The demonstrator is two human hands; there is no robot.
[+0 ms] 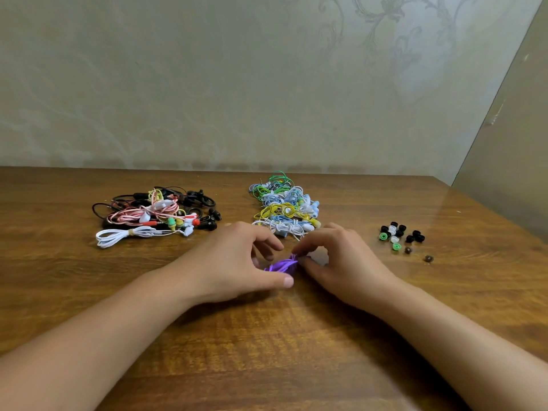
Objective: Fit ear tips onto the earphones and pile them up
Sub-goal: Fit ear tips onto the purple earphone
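Observation:
A coiled purple earphone lies on the wooden table between my two hands. My right hand pinches its upper end with thumb and fingertips. My left hand arches over the coil's left side with curled fingers, its thumb low beside the cord; whether it grips the cord is hidden. Loose ear tips in black, white, green and brown are scattered at the right. One pile of earphones in black, pink, white and red sits at the left. Another pile in green, blue, yellow and white sits behind my hands.
A patterned wall rises right behind the table's far edge, and a second wall closes the right side. Bare wood stretches in front of my forearms toward the near edge.

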